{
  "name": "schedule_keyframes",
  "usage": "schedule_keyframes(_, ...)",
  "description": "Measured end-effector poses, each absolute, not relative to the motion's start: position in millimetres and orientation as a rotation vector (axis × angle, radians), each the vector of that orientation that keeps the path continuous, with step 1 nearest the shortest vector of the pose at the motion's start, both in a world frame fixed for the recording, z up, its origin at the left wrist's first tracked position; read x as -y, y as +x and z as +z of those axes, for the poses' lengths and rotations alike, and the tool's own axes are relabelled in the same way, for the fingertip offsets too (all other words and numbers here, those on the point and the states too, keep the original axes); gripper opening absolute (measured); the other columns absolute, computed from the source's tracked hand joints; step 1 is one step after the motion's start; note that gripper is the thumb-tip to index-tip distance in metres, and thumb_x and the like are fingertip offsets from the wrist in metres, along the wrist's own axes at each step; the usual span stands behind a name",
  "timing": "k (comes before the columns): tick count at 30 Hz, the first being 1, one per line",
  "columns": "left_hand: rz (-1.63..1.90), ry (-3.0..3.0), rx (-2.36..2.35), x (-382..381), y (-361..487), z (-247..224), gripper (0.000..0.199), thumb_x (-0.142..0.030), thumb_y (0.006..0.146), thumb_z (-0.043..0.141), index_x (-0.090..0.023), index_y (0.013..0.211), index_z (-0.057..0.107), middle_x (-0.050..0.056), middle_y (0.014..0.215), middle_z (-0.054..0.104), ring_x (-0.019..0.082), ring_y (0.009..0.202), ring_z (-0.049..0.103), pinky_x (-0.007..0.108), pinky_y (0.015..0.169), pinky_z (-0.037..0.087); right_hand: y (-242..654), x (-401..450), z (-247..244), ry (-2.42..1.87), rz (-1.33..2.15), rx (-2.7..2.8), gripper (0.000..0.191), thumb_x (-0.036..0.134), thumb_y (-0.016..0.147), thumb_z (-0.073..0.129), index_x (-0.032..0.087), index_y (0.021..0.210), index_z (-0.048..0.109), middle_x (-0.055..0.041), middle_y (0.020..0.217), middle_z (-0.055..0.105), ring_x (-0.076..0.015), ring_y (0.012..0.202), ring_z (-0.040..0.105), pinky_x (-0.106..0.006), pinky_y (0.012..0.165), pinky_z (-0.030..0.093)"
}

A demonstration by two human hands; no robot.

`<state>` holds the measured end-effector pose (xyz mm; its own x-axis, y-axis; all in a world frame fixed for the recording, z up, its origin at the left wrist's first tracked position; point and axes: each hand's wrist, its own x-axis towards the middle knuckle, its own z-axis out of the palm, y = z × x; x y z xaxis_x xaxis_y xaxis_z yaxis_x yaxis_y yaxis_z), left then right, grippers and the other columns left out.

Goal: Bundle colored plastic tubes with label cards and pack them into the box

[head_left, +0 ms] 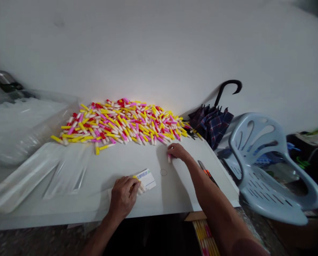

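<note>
My left hand [123,195] is closed around a few small white tubes [141,189] with a yellow end showing, over a white printed card [148,179] near the table's front edge. My right hand [178,151] pinches a small pink-and-white tube [169,157] just in front of a big heap of capped tubes [127,122]. White bodies and yellow, pink or red ends make up that heap, which spreads along the wall. Between my hands a thin rubber band [163,172] lies flat on the table.
Clear plastic sleeves [65,174] and a large plastic bag [31,124] cover the left of the white table [95,209]. A utility knife [207,173] lies right of my arm. Beyond are a folded umbrella [211,122], a blue-grey chair [271,177] and a box of tubes [205,236] below.
</note>
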<state>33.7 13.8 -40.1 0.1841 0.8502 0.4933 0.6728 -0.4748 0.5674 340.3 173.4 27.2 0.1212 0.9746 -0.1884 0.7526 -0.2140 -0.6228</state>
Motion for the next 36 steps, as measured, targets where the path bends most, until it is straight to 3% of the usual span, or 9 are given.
schedule_keyframes(3,1.169,2.242,-1.471,-13.2,33.9,-40.5,0.022,-0.03,0.104,0.054,-0.022,0.087,0.065,0.003,0.083,0.07,0.022,0.083,0.063,0.039,0.08,0.044,322.3,-161.7,16.4,-2.114,0.636,1.642,0.046,0.032,0.086,0.075,0.011,0.126,0.068,-0.0156,0.103,0.076,-0.0256,0.094,0.069,-0.031,0.078,0.049)
schedule_keyframes(5,1.169,2.25,-1.467,-12.3,34.3,-39.5,0.021,-0.029,0.105,0.054,-0.022,0.088,0.066,0.004,0.085,0.071,0.022,0.085,0.063,0.038,0.081,0.044,318.4,-143.0,9.7,-2.188,0.561,1.646,0.054,0.047,0.091,0.071,0.013,0.133,0.064,-0.0179,0.109,0.075,-0.0291,0.102,0.068,-0.033,0.081,0.048)
schedule_keyframes(7,1.161,2.263,-1.467,-11.5,34.7,-37.6,0.022,-0.029,0.105,0.053,-0.021,0.09,0.067,0.004,0.087,0.072,0.022,0.086,0.064,0.039,0.082,0.044,319.2,-122.7,5.1,-2.237,0.486,1.74,0.045,0.051,0.093,0.067,0.017,0.121,0.07,-0.0164,0.107,0.076,-0.0294,0.1,0.069,-0.033,0.079,0.046)
schedule_keyframes(11,1.155,2.28,-1.489,-11.2,35.4,-34.7,0.022,-0.029,0.105,0.053,-0.021,0.092,0.069,0.005,0.092,0.074,0.023,0.088,0.063,0.04,0.084,0.044,320.6,-95.0,3.4,-2.169,0.327,1.933,0.029,0.039,0.099,0.057,0.018,0.092,0.076,-0.0143,0.105,0.076,-0.0248,0.092,0.068,-0.031,0.074,0.041)
schedule_keyframes(18,1.134,2.286,-1.508,-9.7,35.5,-33.5,0.025,-0.031,0.106,0.052,-0.022,0.091,0.071,0.005,0.091,0.075,0.023,0.089,0.063,0.041,0.085,0.044,310.4,-58.4,29.2,-1.69,0.706,2.111,0.033,0.045,0.1,0.058,0.02,0.093,0.078,-0.0043,0.077,0.073,-0.0175,0.067,0.061,-0.029,0.065,0.04)
schedule_keyframes(24,1.12,2.305,-1.493,-9.9,35.1,-33.1,0.024,-0.03,0.106,0.052,-0.023,0.093,0.071,0.005,0.093,0.075,0.023,0.089,0.063,0.041,0.086,0.044,279.7,-49.0,32.0,-1.516,0.91,2.264,0.019,0.035,0.091,0.071,0.02,0.081,0.078,-0.002,0.067,0.069,-0.0143,0.058,0.053,-0.027,0.059,0.035)
schedule_keyframes(27,1.1,2.306,-1.495,-9.7,34.2,-32.9,0.025,-0.031,0.105,0.053,-0.023,0.092,0.071,0.004,0.09,0.075,0.023,0.087,0.063,0.04,0.084,0.044,262.3,-46.6,20.9,-1.429,0.92,2.245,0.02,0.029,0.093,0.067,0.019,0.08,0.077,-0.0012,0.069,0.069,-0.0137,0.061,0.052,-0.027,0.061,0.036)
schedule_keyframes(33,1.047,2.259,-1.571,-13.9,31.6,-28.9,0.018,-0.032,0.102,0.058,-0.022,0.096,0.072,0.005,0.093,0.075,0.025,0.091,0.064,0.04,0.084,0.044,263.7,-39.4,7.2,-1.205,1.113,2.125,0.022,0.027,0.099,0.061,0.023,0.105,0.081,-0.0036,0.094,0.076,-0.0191,0.085,0.066,-0.029,0.078,0.049)
schedule_keyframes(36,0.925,2.292,-1.571,-20.3,31.9,-23.5,0.017,-0.028,0.1,0.059,-0.023,0.092,0.073,0.005,0.09,0.075,0.025,0.09,0.064,0.041,0.082,0.043,266.8,-39.8,3.6,-1.248,1.103,2.053,0.018,0.028,0.097,0.065,0.024,0.101,0.082,-0.0046,0.098,0.076,-0.0212,0.092,0.069,-0.032,0.086,0.051)
